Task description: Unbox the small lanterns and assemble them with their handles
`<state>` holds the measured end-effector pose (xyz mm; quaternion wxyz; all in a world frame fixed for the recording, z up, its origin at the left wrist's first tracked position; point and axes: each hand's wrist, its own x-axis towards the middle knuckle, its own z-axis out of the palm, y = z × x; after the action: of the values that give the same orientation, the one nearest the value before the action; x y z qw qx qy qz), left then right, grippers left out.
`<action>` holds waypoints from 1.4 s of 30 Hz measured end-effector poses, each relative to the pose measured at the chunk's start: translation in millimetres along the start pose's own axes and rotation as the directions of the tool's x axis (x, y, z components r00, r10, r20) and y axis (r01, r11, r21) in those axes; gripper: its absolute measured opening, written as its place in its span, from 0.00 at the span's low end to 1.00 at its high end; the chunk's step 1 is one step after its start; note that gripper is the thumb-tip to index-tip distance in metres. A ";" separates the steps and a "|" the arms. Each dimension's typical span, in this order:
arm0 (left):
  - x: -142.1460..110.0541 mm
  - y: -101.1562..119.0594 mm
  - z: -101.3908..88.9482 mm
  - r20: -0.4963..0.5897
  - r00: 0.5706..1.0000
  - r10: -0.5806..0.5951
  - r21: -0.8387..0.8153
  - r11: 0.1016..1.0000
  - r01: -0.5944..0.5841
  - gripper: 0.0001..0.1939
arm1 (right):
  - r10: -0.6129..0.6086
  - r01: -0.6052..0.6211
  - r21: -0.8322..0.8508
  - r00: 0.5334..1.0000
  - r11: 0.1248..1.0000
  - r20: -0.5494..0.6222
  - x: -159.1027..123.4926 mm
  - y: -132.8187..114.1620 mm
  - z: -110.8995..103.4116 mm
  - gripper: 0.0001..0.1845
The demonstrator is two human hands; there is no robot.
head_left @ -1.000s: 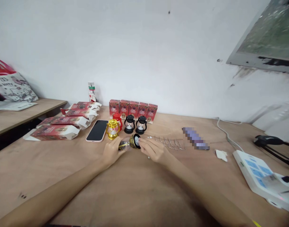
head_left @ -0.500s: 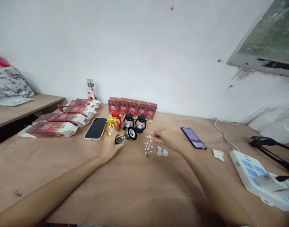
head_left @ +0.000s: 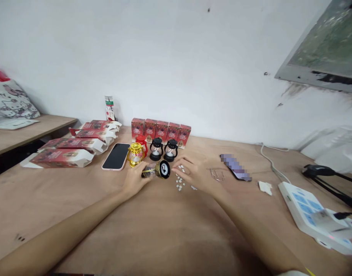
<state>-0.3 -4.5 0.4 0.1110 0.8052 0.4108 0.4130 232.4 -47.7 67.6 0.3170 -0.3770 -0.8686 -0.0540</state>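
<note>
My left hand is wrapped round a small black-and-gold lantern, which lies tilted on its side. Its round black base faces right, with a whitish middle. Close to that base is my right hand, thumb and fingertips drawn together; whatever they pinch is too small to make out. Beneath and beside the right hand are several small white discs and a white flat piece, partly covered by it. Behind the held lantern stand a gold lantern, a red lantern and two black lanterns.
Several red boxes stand in a row at the back. Flattened red boxes lie left, near a phone. Thin wire pieces, another phone, crumpled tissue and a power strip are on the right.
My right hand has moved left from the white pieces to the lantern's base, uncovering the wire pieces. The held lantern has shifted slightly right and down, its base turned more towards me.
</note>
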 end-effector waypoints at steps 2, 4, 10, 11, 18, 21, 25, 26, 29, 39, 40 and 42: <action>-0.7 -0.1 0.5 0.014 1.000 0.021 0.008 1.000 -0.021 0.10 | -0.083 0.097 0.082 0.984 0.992 -0.159 -0.2 -8.1 7.3 0.09; -1.5 -0.2 0.7 0.032 0.998 0.054 0.021 0.998 -0.054 0.10 | -0.109 0.132 0.092 0.969 0.987 -0.222 -1.1 -11.8 15.4 0.08; -3.8 0.6 1.1 0.072 0.993 0.090 0.092 0.991 -0.097 0.08 | -0.111 0.141 0.082 0.949 0.987 -0.296 -5.2 -7.1 31.6 0.09; -4.1 0.9 1.1 0.074 0.993 0.091 0.097 0.990 -0.098 0.08 | -0.127 0.149 0.051 0.945 0.987 -0.302 -5.9 -6.5 32.7 0.09; -3.9 2.7 0.5 0.092 0.991 0.095 0.106 0.989 -0.105 0.07 | -0.194 0.189 -0.047 0.932 0.981 -0.308 -6.3 -6.5 32.8 0.07; -3.1 3.2 0.4 0.114 0.989 0.092 0.105 0.989 -0.104 0.08 | -0.217 0.202 -0.079 0.923 0.976 -0.318 -5.5 -5.0 34.4 0.07; -1.7 3.5 0.2 0.143 0.988 0.065 0.127 0.988 -0.084 0.08 | -0.240 0.208 -0.133 0.917 0.969 -0.319 -5.0 -2.5 39.0 0.07; -1.3 3.7 -0.1 0.154 0.986 0.058 0.132 0.988 -0.079 0.08 | -0.246 0.209 -0.148 0.917 0.967 -0.314 -4.9 -2.1 39.8 0.07; -0.3 4.8 -1.0 0.177 0.984 0.034 0.148 0.987 -0.060 0.09 | -0.258 0.207 -0.194 0.920 0.959 -0.295 -4.7 -1.6 40.1 0.09; 1.9 8.4 -2.6 0.223 0.975 -0.020 0.116 0.993 -0.006 0.08 | -0.181 0.151 -0.124 0.941 0.981 -0.287 -6.7 -1.6 42.0 0.09; 2.0 8.7 -2.9 0.227 0.974 -0.025 0.114 0.993 -0.001 0.08 | -0.155 0.135 -0.087 0.944 0.987 -0.291 -6.8 -2.1 42.3 0.08; 1.8 9.4 -3.4 0.233 0.972 -0.027 0.100 0.995 0.004 0.08 | -0.089 0.096 0.008 0.953 0.995 -0.288 -6.7 -3.2 42.2 0.08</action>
<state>3.0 -9.6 8.4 0.1218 0.8495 0.4211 0.2935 212.1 -40.1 30.6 0.4412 -0.3206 -0.8305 -0.1136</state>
